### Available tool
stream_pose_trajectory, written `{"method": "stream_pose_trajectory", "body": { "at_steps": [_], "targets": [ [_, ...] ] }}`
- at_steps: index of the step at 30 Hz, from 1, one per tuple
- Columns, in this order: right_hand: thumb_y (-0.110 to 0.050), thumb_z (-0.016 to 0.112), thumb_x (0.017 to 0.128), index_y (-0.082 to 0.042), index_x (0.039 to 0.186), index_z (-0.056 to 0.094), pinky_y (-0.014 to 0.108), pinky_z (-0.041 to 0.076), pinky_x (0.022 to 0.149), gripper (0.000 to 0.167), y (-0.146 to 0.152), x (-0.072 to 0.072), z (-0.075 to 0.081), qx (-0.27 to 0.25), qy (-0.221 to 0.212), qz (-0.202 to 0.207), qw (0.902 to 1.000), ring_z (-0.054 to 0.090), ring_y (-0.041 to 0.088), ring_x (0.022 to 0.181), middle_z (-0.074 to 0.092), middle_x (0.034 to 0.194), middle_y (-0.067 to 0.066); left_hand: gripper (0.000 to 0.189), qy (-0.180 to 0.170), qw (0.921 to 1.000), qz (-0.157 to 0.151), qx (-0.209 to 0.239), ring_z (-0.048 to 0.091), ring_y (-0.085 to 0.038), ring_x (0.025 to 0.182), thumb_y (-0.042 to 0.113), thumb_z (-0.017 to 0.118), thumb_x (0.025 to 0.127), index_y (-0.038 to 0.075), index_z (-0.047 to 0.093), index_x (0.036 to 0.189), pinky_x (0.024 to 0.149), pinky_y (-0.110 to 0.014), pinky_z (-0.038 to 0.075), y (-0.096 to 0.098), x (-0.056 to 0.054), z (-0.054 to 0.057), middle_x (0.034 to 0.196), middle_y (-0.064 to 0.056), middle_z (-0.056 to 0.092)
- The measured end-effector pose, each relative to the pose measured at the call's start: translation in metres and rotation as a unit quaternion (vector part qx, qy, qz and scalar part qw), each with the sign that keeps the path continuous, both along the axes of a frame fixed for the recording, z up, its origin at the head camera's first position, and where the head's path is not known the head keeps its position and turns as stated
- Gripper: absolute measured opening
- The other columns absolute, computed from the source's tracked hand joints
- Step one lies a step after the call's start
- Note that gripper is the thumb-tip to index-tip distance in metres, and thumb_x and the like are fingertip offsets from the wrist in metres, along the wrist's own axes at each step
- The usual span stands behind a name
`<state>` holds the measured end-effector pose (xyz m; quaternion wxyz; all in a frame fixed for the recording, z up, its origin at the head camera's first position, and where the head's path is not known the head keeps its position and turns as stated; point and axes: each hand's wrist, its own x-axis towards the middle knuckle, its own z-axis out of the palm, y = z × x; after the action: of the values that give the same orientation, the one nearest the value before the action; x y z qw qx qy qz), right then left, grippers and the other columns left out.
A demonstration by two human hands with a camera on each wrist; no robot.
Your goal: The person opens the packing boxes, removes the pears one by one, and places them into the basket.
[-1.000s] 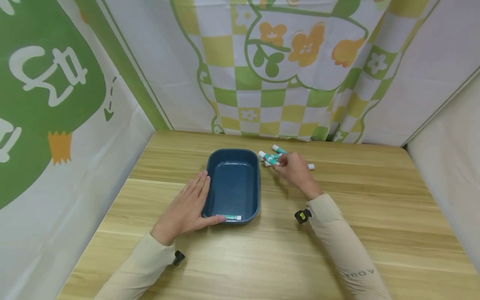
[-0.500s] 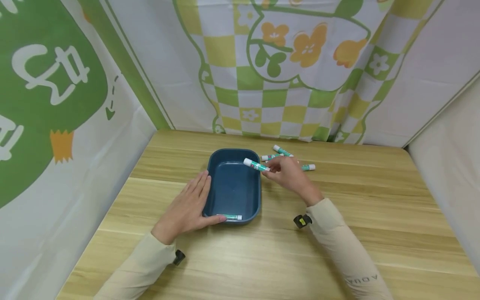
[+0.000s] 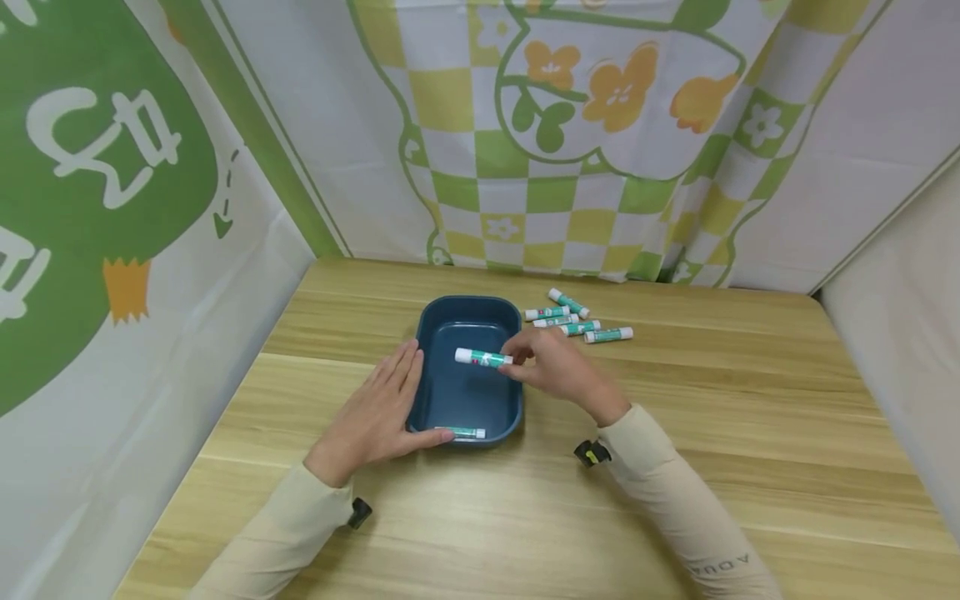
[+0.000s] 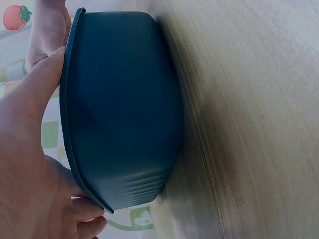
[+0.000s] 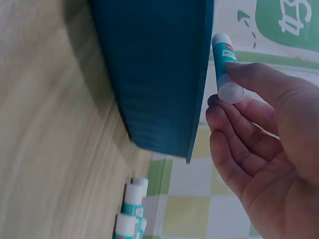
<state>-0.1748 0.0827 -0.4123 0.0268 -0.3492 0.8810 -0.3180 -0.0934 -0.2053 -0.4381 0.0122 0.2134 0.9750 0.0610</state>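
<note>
A dark blue rectangular plastic bin (image 3: 468, 383) stands on the wooden table. My left hand (image 3: 371, 417) rests on its left side with fingers straight, the thumb lying over the near rim. In the left wrist view that thumb touches the rim of the bin (image 4: 124, 99). My right hand (image 3: 558, 367) pinches a white and teal glue stick (image 3: 483, 358) by its end, holding it above the inside of the bin. The right wrist view shows the same glue stick (image 5: 225, 57) between thumb and fingertips. Another glue stick (image 3: 468, 433) lies inside the bin along its near wall.
Several more glue sticks (image 3: 567, 302) lie loosely on the table to the right of the bin's far end. A patterned curtain (image 3: 547, 200) hangs behind the table's back edge, and white fabric walls (image 3: 255, 275) border the sides.
My right hand has picked a glue stick from the loose group and carried it left and nearer, over the bin. The left hand stays in place on the bin.
</note>
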Motion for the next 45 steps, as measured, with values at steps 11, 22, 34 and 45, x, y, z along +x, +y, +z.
{"method": "stream_pose_trajectory", "body": {
  "at_steps": [11,22,34,45],
  "targets": [
    [-0.025,0.073,0.089,-0.011,0.103,0.076,0.019,0.056,0.072,0.020,-0.019,0.012,-0.005,0.070,0.018,0.052,0.9960,0.067,0.012,0.086,0.072,0.098,0.001,0.123,-0.001,1.0000,-0.002,-0.001,0.008,-0.028,0.154,0.091,0.035,0.077,0.001,0.010,0.157,0.123,-0.048,0.020,0.000,-0.001,-0.001,0.166,-0.016,0.004],
    [-0.024,0.072,0.090,-0.008,0.097,0.077,0.016,0.051,0.066,0.017,-0.032,0.018,-0.012,0.115,0.043,0.119,0.9852,0.064,0.011,0.078,0.072,0.090,0.001,0.122,-0.001,1.0000,-0.005,-0.002,0.006,-0.029,0.154,0.090,0.036,0.078,0.000,0.010,0.156,0.124,-0.048,0.019,0.001,-0.001,0.000,0.166,-0.016,0.003],
    [-0.029,0.073,0.089,-0.006,0.107,0.075,0.025,0.058,0.080,0.030,-0.018,0.016,-0.008,0.078,0.044,0.122,0.9886,0.070,0.016,0.092,0.074,0.103,0.007,0.123,-0.006,1.0000,-0.005,-0.006,0.005,-0.027,0.155,0.090,0.036,0.078,0.000,0.009,0.156,0.124,-0.047,0.017,0.001,-0.001,0.001,0.166,-0.016,0.003],
    [-0.026,0.074,0.088,-0.006,0.107,0.075,0.035,0.059,0.080,0.027,0.019,0.005,0.007,0.039,0.070,0.052,0.9954,0.070,0.018,0.092,0.074,0.102,0.007,0.123,-0.005,1.0000,-0.002,-0.005,0.005,-0.027,0.155,0.091,0.036,0.077,0.001,0.010,0.157,0.125,-0.046,0.016,0.001,-0.001,0.000,0.166,-0.015,0.003]
  ]
}}
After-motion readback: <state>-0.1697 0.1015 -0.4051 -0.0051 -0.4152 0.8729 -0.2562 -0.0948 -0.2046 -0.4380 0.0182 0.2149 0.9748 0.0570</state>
